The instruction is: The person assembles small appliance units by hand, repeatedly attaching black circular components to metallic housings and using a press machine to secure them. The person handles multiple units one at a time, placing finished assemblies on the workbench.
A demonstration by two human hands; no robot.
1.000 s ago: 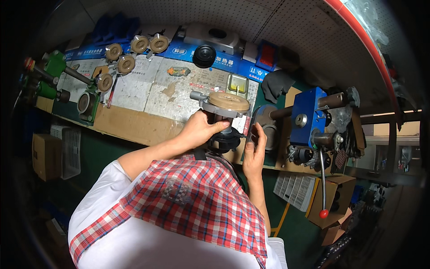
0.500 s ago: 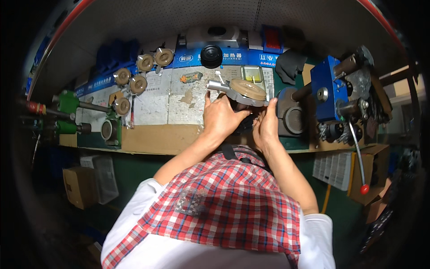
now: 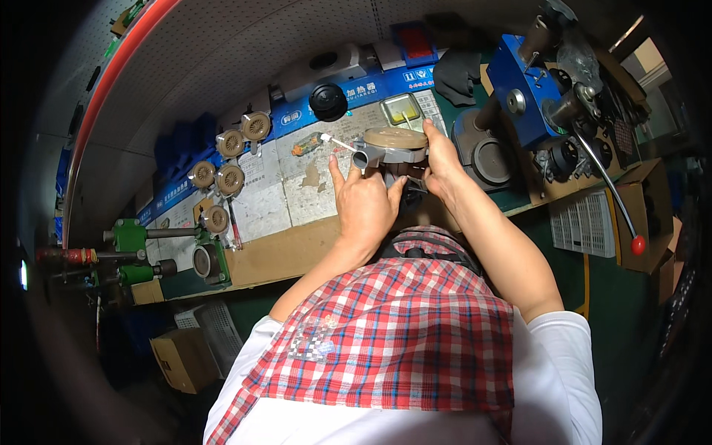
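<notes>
Between my hands, above the near part of the workbench, is a grey round housing (image 3: 406,156) with a short tube (image 3: 362,159) sticking out to the left. A tan disc (image 3: 395,137) sits on its upper side. My left hand (image 3: 367,206) grips it from below and left, its thumb and fingers around the lower part. At the right edge, my right hand (image 3: 443,159) is closed on the housing, thumb up near the disc. Dark parts show under the housing, partly hidden by my fingers. A white-handled brush (image 3: 339,140) lies beyond the tube.
Several tan grilled discs (image 3: 230,179) lie on the left. A green clamp fixture (image 3: 210,263) stands at the near left, a blue lever press (image 3: 528,96) at right. Behind are a black round part (image 3: 328,100), a dish with yellow contents (image 3: 401,110) and a red-filled bin (image 3: 417,46).
My view has turned and tilted. The housing has rotated so its tube's open end points nearer to me, and my right hand has risen along its right side.
</notes>
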